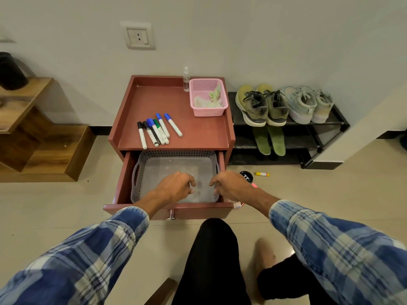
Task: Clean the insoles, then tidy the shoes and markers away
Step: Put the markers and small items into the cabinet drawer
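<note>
Several whiteboard markers with black, blue and green caps lie side by side on the red cabinet top. Below it the drawer stands pulled out, with an empty grey perforated tray inside. My left hand hovers over the tray's middle, fingers loosely curled and holding nothing. My right hand is beside it by the tray's right wall, fingers curled, also with nothing in it. Olive shoes and pale grey shoes stand on the black shoe rack. Two green insoles lean on the shelf below.
A pink basket with cloths and a clear spray bottle stand at the cabinet's back right. On the floor to the drawer's right lie a black round tin and a yellow stick. Wooden steps are to the left.
</note>
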